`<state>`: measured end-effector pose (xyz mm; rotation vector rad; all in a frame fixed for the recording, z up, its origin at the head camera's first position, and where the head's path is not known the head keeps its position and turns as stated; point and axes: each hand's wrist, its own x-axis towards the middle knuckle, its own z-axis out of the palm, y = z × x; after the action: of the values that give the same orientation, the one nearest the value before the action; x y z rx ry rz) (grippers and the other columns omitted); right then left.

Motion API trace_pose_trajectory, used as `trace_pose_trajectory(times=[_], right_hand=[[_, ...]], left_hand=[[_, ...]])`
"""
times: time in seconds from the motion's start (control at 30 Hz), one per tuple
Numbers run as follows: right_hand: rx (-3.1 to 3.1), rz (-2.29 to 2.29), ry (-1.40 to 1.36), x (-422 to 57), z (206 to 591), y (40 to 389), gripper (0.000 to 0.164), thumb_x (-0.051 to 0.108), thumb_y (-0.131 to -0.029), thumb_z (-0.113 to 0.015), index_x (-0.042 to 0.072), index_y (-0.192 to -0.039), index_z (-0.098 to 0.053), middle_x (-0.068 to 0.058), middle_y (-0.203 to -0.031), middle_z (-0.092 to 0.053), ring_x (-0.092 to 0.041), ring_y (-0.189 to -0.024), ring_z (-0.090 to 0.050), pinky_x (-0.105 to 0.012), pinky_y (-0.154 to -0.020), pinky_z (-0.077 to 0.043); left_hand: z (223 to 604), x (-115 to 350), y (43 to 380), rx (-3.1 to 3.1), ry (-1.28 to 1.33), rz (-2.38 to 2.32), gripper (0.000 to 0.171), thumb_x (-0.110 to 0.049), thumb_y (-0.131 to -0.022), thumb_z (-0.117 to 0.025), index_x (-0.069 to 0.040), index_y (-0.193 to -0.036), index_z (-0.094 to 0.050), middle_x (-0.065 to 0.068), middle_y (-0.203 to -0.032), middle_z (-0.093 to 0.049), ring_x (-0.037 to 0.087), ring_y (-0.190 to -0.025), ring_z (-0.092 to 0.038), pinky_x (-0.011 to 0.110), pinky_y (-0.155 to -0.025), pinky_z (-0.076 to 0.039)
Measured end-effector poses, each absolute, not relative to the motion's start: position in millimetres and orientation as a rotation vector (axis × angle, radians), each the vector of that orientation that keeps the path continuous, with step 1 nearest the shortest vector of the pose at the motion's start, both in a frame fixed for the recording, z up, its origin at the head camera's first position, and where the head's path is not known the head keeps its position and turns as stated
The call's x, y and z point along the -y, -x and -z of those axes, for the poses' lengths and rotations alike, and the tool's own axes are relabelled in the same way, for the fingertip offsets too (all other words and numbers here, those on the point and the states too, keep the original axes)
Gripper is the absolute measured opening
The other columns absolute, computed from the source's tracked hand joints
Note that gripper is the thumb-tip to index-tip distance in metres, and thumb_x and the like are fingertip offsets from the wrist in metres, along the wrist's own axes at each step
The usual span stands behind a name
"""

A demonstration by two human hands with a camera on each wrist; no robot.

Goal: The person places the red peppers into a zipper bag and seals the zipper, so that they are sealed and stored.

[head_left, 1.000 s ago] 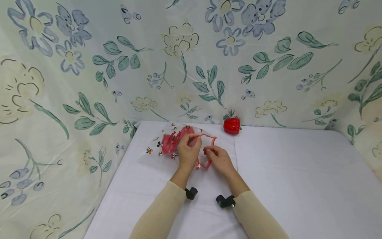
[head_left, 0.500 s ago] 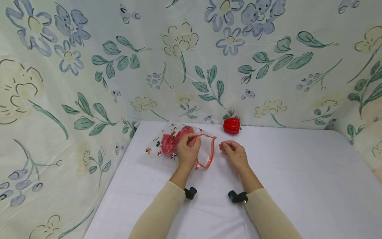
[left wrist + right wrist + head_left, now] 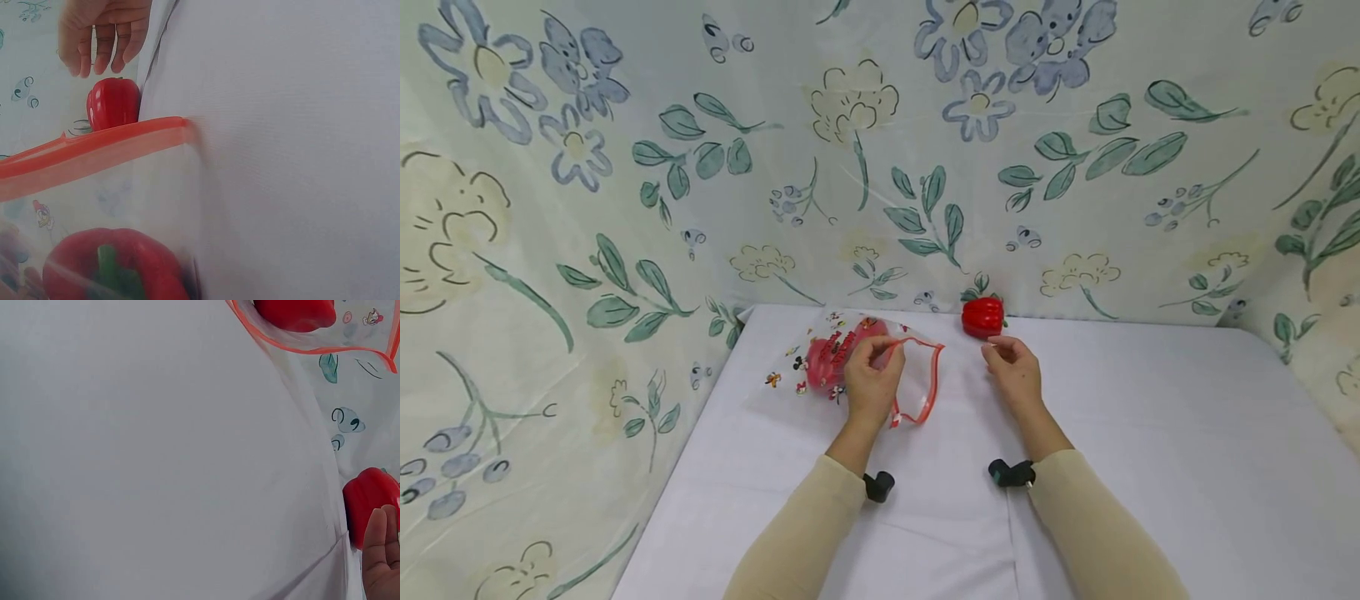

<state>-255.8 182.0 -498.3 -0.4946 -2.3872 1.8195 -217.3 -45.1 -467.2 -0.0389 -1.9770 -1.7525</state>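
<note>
A clear zip bag [image 3: 782, 392] with a red-orange edge and cartoon prints lies at the back left of the table. Its mouth gapes toward the right, and my left hand [image 3: 872, 383] pinches the rim. Red bell peppers [image 3: 822, 367] show through the plastic; the left wrist view shows one bagged pepper [image 3: 153, 259] with its green stem. Another red bell pepper [image 3: 982, 317] sits outside the bag by the back edge. My right hand [image 3: 1020, 379] is just in front of this loose pepper, fingers loosely bent and holding nothing. In the right wrist view its fingertips [image 3: 375, 531] overlap the loose pepper [image 3: 362, 500].
A white cloth [image 3: 1150, 433] with creases covers the table. Behind the table's back edge hangs a floral curtain [image 3: 865, 167], which also runs down the left side. A small black device [image 3: 880, 486] is worn at each wrist.
My right hand has left the bag's mouth and moved right, then forward toward the loose pepper. The left hand has stayed on the rim, and the bag has hardly moved.
</note>
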Motion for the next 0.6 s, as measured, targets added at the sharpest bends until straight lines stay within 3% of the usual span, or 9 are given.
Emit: trace_pose_trajectory(times=[0.17, 0.43, 0.6], right_hand=[[2.355, -1.795, 0.581, -186, 500, 263, 0.05, 0.038, -0.098, -0.066, 0.02, -0.142, -0.051, -0.01, -0.132, -0.057, -0.023, -0.111, -0.06, -0.014, -0.077, -0.053], [2.301, -1.875, 0.723, -196, 508, 279, 0.074, 0.038, -0.095, -0.07, 0.025, -0.156, -0.032, -0.009, -0.159, -0.039, -0.028, -0.131, -0.056, -0.038, -0.105, -0.054], [2.341, -1.892, 0.741, -199, 508, 290, 0.082, 0.04, -0.094, -0.072, 0.028, -0.16, -0.025, -0.005, -0.168, -0.028, -0.031, -0.132, -0.058, -0.042, -0.11, -0.05]], left_hand=[[467, 46, 217, 1.986, 0.024, 1.77, 0.012, -0.012, -0.09, -0.073, -0.013, -0.101, -0.073, 0.003, -0.103, -0.072, 0.012, -0.097, -0.063, 0.027, -0.086, -0.058], [466, 45, 217, 1.966, 0.018, 1.773, 0.011, -0.012, -0.089, -0.074, -0.013, -0.101, -0.073, 0.004, -0.103, -0.072, 0.014, -0.098, -0.064, 0.033, -0.088, -0.059], [466, 45, 217, 1.954, 0.026, 1.785, 0.012, -0.01, -0.089, -0.073, -0.012, -0.1, -0.073, 0.004, -0.103, -0.072, 0.014, -0.097, -0.064, 0.038, -0.089, -0.059]])
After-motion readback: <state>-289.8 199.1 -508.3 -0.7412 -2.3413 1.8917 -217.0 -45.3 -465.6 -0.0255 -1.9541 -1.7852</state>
